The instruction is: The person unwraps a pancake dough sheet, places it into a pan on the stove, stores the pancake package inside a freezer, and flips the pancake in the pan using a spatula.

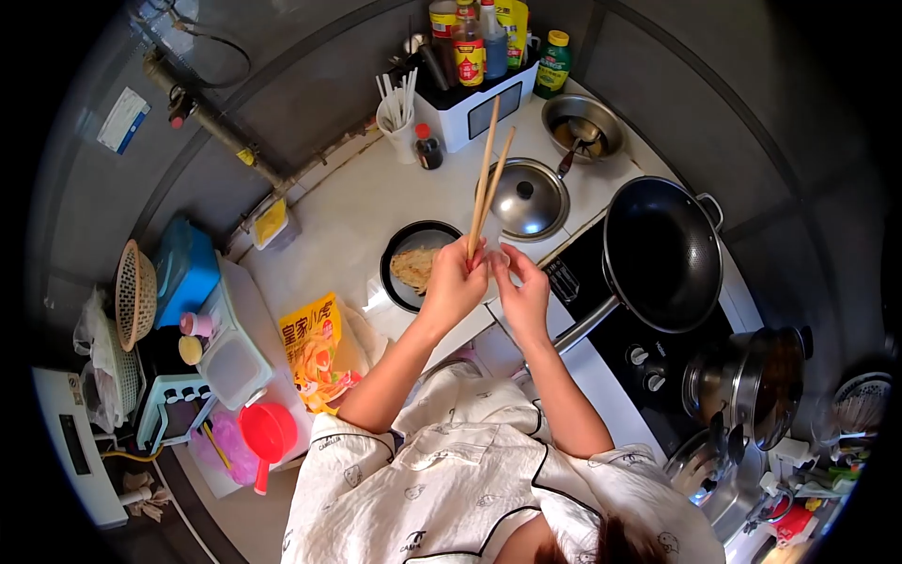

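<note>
Pale bench [334, 202] before dark walls [310, 85]: your left hand [458, 287] grips wooden chopsticks [483, 183], your right hand [523, 296] pinches something unclear, and the black pan [427, 235] of browned food [411, 270] near the front edge could shift if bumped.

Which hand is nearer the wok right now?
Right. The right hand is left of the wok, apart from it; the left hand, holding chopsticks, is farther left.

A tan basket [137, 293] (tilted) stands beside a blue box [186, 274].
</note>
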Tool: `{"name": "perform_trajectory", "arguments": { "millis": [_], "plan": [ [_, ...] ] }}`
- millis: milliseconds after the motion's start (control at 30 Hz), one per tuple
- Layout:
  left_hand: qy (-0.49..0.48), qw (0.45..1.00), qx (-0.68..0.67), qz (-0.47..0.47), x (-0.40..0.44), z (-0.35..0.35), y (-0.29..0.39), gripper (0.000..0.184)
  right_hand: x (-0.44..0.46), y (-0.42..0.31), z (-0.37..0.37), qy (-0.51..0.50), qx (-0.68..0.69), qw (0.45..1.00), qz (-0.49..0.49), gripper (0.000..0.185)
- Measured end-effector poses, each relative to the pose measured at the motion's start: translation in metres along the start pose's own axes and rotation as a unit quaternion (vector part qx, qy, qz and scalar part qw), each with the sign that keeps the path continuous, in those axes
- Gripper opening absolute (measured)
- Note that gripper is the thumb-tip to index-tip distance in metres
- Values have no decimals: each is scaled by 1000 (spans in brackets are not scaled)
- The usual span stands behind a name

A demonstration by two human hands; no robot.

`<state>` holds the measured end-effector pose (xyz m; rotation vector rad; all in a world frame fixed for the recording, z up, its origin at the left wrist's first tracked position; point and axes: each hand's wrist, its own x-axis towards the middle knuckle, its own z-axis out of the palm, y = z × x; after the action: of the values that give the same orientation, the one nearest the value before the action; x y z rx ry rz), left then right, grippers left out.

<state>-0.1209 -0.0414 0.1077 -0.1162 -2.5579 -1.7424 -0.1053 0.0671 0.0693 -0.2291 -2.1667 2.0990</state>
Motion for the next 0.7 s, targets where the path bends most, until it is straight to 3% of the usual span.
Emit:
{"name": "perform_trajectory", "arguments": {
  "millis": [67,100,133,267,333,400,467,533,600,633,667,700],
  "plan": [
    [1,998,-65,-16,-3,3,5,21,4,21,-4,-25,21,999,-8,36],
    [2,995,-94,23,-2,4,-5,21,3,17,-5,-32,34,999,-1,35],
    [3,980,-198,4,-2,9,-13,22,0,13,-6,-39,46,998,7,35],
    [16,982,-185,-22,-2,-5,-13,22,-25,-26,-44,132,-30,979,-151,22],
    [86,978,-190,-13,-1,-9,-12,26,-48,-2,-93,218,-26,969,-112,22],
    [79,978,-194,-6,-1,-16,-11,27,-65,41,-147,308,-74,948,-42,30],
    [78,976,-201,-17,-4,-16,2,27,-83,105,-200,343,-183,920,43,30],
    [75,977,-201,-21,-4,-15,7,27,-101,190,-251,379,-345,853,103,33],
    [68,979,-192,-25,-8,-17,9,29,-95,201,-279,318,-436,799,266,43],
    [66,979,-190,-30,-11,-18,9,29,-87,199,-285,314,-447,785,293,54],
    [66,980,-187,-34,-11,-19,8,29,-78,196,-290,285,-467,769,330,56],
    [69,980,-184,-38,-11,-21,7,29,-72,202,-297,247,-499,771,308,54]
  ]
}}
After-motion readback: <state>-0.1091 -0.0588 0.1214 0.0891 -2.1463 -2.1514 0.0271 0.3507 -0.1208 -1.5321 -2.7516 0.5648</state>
